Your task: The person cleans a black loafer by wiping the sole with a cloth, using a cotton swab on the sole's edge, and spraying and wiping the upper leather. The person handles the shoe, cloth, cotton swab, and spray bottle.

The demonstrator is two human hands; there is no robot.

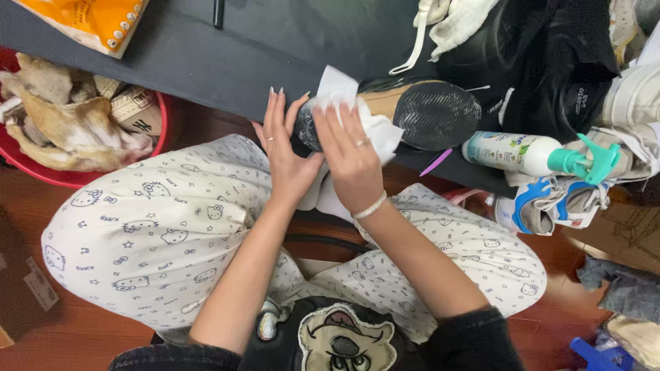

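Dark table (pixel 206 48): shoe (pixel 419 110) sole-up, spray bottle (pixel 529 152), orange packet (pixel 89 20), black pen (pixel 218 12).
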